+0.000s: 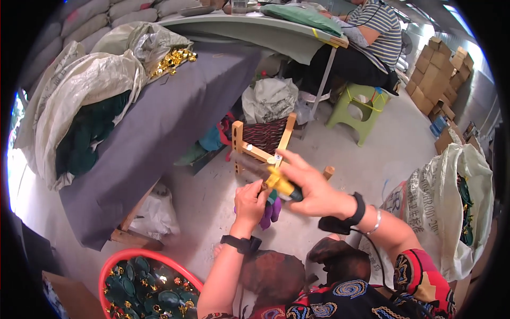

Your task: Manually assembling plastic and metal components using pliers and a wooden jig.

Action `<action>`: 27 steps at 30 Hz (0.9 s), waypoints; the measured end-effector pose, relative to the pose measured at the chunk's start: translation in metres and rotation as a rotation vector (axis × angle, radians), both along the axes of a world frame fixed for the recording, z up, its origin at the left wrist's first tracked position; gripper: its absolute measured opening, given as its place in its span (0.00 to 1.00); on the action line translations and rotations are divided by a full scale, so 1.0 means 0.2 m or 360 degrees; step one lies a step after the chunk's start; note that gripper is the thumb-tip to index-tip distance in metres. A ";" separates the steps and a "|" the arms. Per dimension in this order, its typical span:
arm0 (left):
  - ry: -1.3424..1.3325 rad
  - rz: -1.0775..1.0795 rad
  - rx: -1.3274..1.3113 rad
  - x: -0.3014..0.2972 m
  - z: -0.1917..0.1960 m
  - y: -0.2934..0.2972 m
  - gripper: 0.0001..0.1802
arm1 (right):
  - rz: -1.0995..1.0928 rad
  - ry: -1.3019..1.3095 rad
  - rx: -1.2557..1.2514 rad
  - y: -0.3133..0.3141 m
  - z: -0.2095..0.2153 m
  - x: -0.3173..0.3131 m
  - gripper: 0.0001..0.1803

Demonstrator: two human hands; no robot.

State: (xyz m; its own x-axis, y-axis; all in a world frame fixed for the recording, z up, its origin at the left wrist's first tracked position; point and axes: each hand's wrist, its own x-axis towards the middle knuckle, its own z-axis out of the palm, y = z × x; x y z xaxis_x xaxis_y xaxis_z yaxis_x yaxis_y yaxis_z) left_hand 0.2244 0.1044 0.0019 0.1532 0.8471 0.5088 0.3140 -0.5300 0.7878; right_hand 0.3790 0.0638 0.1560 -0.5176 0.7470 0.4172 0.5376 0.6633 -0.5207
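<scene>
From here the person's hands meet just on the near side of the wooden frame [257, 153]. The right hand [313, 183] is wrapped round a yellow tool [282, 182] with a dark green end, its front pointing toward the frame — too blurred for me to say what kind. The left hand [248, 204] has its fingers bunched together, seemingly pinching a small dark piece [264, 186] right by the tool, near side of the frame; its shape is mostly hidden. A purple thing [272, 211] shows just beneath them.

I'd judge the step in hand is working the tool against that piece. The next move seems to call for a steady left pinch and careful aim with the right — fingertips are very close to the tool.

As for writing, the white sack [425, 199] well to the right of the frame carries dark printed characters and numerals, partly bent by folds. The pale sack [48, 125], far left of the frame, has faint print I can't make out. On the tool I can read no label.
</scene>
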 end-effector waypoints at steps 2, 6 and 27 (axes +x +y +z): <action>-0.0047 -0.0023 -0.0041 0.03 0.02 0.00 0.07 | -0.0157 -0.0097 0.0072 -0.03 0.17 0.08 0.29; -0.0047 0.0002 -0.0115 0.04 0.05 -0.03 0.07 | -0.0322 -0.0312 0.0654 -0.05 0.36 0.15 0.33; 0.0023 0.0017 -0.0085 0.01 0.01 -0.04 0.08 | -0.0338 -0.0018 0.0116 -0.03 0.21 0.02 0.28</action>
